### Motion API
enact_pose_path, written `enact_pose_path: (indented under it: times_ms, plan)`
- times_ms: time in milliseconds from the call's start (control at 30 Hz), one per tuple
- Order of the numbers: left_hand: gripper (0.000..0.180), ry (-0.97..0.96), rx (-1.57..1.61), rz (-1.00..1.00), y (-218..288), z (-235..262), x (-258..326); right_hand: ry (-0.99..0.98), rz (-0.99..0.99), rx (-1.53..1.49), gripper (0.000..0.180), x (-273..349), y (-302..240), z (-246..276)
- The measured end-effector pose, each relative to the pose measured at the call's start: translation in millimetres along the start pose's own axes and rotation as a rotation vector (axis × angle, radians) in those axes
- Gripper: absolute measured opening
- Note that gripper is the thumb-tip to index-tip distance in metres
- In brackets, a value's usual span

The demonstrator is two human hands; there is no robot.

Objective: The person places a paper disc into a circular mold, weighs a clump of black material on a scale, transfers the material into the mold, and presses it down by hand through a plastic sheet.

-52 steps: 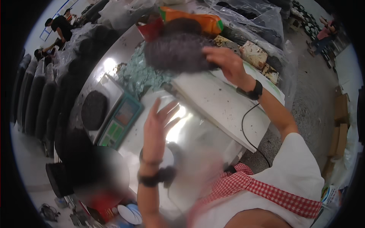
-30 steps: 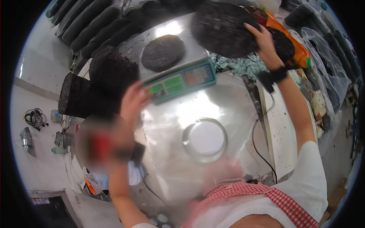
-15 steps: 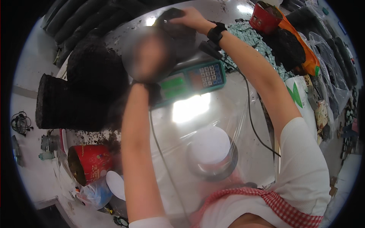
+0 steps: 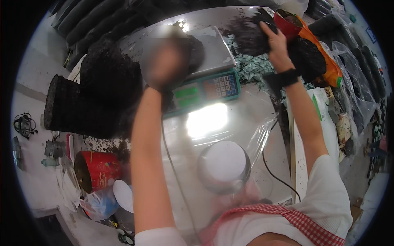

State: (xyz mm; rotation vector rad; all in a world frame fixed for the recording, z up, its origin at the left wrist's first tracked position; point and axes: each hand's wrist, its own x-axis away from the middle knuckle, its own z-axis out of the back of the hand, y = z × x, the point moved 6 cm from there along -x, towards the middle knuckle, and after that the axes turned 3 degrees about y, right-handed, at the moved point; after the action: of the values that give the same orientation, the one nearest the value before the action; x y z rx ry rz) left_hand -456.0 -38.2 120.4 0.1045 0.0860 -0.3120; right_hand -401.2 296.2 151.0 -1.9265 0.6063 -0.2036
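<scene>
At the far right, my right hand [image 4: 278, 45] grips a rough black chunk [image 4: 248, 37] of crumbly-looking material, smeared by motion. It is above a pile of small pale-green packets [image 4: 254, 67], close to a red tin [image 4: 287, 23]. My left hand [image 4: 167, 61] is at the left side of a digital scale [image 4: 223, 87] with a steel pan [image 4: 215, 49]. A round blur covers that hand, so its fingers are hidden. Beside it, a dark lump [image 4: 197, 51] shows at the pan's left part.
Large black blocks [image 4: 78, 106] stand at the left, above another red tin [image 4: 98, 170]. A white disc [image 4: 225, 161] lies on the plastic-covered table [image 4: 184, 156]. Cables cross the cover. Black wrapped rolls [image 4: 98, 20] line the back; an orange bag [image 4: 332, 65] is at the right.
My right hand has swung from the scale's far side to the right with a black chunk. More of the steel pan shows. My left hand stays near the scale's left.
</scene>
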Motion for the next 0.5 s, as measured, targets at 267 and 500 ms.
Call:
enact_pose_path:
  times_ms: [267,500]
  plan:
    - [0.050,0.242,0.024,-0.149,-14,63,67,0.074,0.082,1.019,0.067,-11,-147,290]
    - [0.052,0.025,0.322,-0.167,-29,88,279,0.045,0.176,1.292,0.055,112,-265,336]
